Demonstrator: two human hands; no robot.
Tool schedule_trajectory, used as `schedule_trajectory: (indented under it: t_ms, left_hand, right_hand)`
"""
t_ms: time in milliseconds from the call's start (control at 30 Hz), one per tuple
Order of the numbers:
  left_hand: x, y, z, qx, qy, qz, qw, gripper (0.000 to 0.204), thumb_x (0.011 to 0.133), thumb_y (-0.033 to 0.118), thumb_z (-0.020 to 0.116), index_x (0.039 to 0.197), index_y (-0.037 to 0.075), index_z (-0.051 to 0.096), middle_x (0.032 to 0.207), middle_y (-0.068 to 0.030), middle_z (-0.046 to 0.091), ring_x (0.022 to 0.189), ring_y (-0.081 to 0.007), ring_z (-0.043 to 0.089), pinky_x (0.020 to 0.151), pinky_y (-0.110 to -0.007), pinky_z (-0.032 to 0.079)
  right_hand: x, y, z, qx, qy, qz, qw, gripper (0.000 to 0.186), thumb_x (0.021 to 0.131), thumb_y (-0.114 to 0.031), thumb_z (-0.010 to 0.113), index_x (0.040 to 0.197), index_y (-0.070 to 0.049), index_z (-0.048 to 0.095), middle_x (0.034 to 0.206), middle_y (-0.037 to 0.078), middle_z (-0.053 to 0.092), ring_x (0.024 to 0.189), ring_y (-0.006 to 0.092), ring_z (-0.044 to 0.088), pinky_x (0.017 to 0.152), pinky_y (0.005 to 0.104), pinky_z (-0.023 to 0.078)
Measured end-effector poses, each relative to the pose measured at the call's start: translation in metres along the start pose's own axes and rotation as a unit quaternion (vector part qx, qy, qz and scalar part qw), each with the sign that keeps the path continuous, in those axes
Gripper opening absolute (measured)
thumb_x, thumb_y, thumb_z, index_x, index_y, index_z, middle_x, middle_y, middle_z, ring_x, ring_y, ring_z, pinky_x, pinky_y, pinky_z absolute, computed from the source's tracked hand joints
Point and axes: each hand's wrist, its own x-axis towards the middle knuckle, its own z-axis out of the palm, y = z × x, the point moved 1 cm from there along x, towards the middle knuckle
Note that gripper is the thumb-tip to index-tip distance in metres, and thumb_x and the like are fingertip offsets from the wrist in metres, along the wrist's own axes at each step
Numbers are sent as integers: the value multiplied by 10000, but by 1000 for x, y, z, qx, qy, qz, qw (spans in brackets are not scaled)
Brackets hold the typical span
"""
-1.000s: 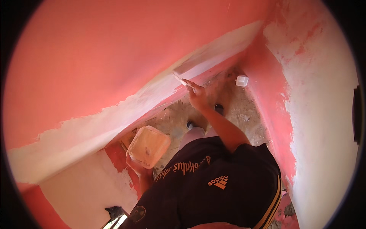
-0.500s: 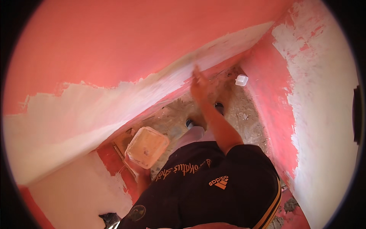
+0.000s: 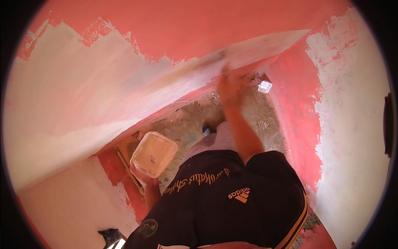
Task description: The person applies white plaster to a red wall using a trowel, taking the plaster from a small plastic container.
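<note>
My left hand [image 3: 145, 178] grips a square, pale plastic tub [image 3: 154, 154] by its near left side. The tub is tilted so that its inside shows, coated with pinkish residue and a few dark marks. My right arm reaches forward, and my right hand [image 3: 230, 87] is close to the lower part of the wall ahead. Motion smears its fingers, so whether they hold anything is not clear. That wall [image 3: 95, 79] is red above and coated off-white below, with a ragged border between.
A small white plastic container [image 3: 265, 86] lies on the dirty floor [image 3: 188, 124] near the far corner. The right-hand wall [image 3: 348, 124] is part red, part white. Thin sticks [image 3: 126, 168] lean at the lower left, and a dark crumpled item [image 3: 111, 237] is near the bottom edge.
My right hand has shifted slightly to the right in the picture. The tub in my left hand has moved a little left and up. More of the wall's off-white area now shows.
</note>
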Motion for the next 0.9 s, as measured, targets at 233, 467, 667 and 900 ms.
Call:
schedule_trajectory:
  t_ms: [233, 467, 667, 900]
  left_hand:
    - [4, 12, -12, 10, -31, -3, 999, 465, 1009, 402, 415, 1309, 92, 588, 1279, -76, 625, 1183, -277, 602, 992, -421, 505]
    - [1, 2, -34, -9, 26, -19, 999, 502, 993, 444, 417, 1342, 114, 564, 1325, -85, 603, 1222, -292, 580, 1003, -444, 496]
    - [11, -4, -31, -48, -49, -12, 998, 518, 997, 435, 411, 1335, 78, 577, 1301, -83, 626, 1201, -290, 598, 1003, -439, 498]
    - [14, -10, -5, -65, -122, 57, 989, 467, 1037, 351, 420, 1280, -11, 590, 1172, -112, 663, 1024, -237, 674, 826, -372, 587]
  right_hand:
    - [-73, 9, 33, 187, 14, -244, 952, 373, 997, -151, 538, 1329, 10, 596, 1166, 186, 670, 1007, 265, 663, 854, 335, 524]
    - [43, -5, -48, 412, 169, -40, 894, 356, 1060, -308, 550, 1211, 8, 614, 962, 47, 611, 817, 144, 579, 754, 263, 491]
    - [-116, -35, 94, 273, -18, -133, 953, 392, 1006, -53, 525, 1392, -51, 596, 1301, 193, 671, 1206, 303, 648, 1052, 369, 471]
    - [-54, 39, 24, 56, 44, 6, 997, 293, 1022, -197, 561, 1186, 10, 689, 1113, 216, 697, 1012, 308, 664, 917, 393, 514]
